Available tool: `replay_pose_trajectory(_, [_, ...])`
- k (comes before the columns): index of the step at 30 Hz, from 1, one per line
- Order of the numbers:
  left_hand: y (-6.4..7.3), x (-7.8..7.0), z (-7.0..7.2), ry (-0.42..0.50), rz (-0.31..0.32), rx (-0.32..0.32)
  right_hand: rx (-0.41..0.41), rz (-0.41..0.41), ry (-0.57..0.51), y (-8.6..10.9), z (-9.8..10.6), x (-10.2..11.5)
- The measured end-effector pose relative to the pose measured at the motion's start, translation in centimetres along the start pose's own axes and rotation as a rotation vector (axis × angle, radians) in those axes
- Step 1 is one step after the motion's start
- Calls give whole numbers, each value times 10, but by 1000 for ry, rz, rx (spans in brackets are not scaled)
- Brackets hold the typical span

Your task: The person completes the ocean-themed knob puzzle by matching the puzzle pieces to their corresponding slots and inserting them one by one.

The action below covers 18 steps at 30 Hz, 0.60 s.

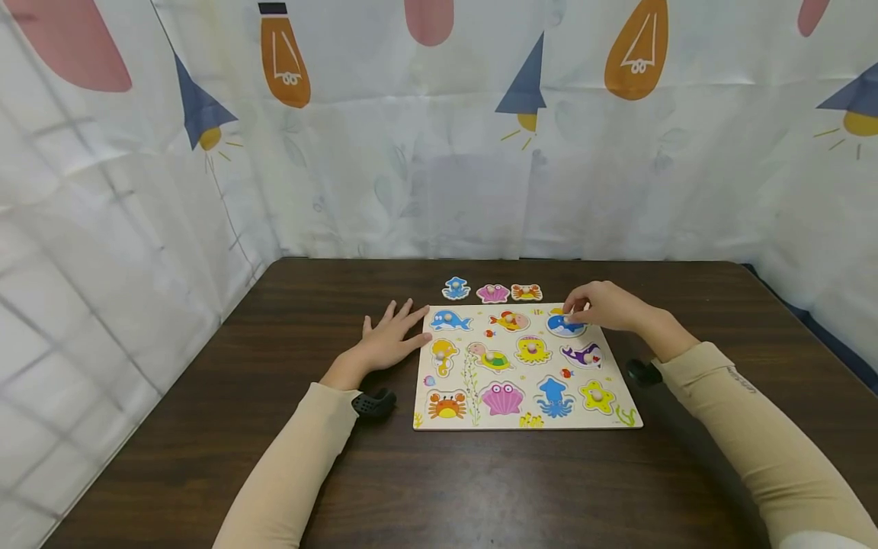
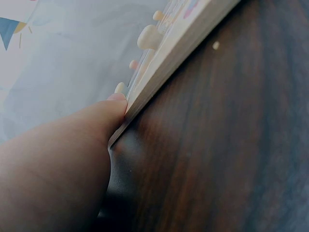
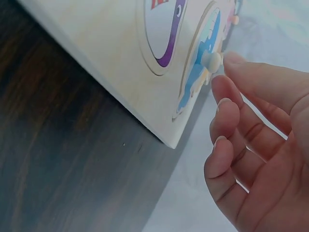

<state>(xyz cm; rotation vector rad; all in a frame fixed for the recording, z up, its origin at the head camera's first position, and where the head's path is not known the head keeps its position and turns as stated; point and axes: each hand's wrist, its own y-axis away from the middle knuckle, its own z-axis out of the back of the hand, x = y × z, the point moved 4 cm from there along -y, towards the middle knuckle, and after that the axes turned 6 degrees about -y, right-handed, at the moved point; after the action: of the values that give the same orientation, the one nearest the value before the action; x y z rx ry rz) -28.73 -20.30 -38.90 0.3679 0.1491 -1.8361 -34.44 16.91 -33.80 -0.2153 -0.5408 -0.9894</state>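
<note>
Curling at the rounded knob of a blue whale piece at the board's far right corner, the right hand may be pinching; I cannot tell. The left hand, fingers spread, touches the flat wooden board. Beyond, squid, scalloped shell and crab pieces lie on the dark, grained bench.

Furnished with a dark wood-grain table, backed beyond its far edge by a creased white curtain printed with orange light bulbs, blue lampshades and pink shapes, flanked on its left by fabric crossed with grey grid lines, lit to a soft sheen toward its front.
</note>
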Motion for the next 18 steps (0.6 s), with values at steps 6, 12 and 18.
replay_pose_trajectory(6, [0,-1,1,4,0,-2,22,-15,-15,-4,-3,-3])
replay_pose_trajectory(12, [0,-1,0,2,-3,-2,40,-45,1,-7,-6,-4])
replay_pose_trajectory(18, [1,-1,1,5,-1,-4,49,-57,25,-8,-6,0])
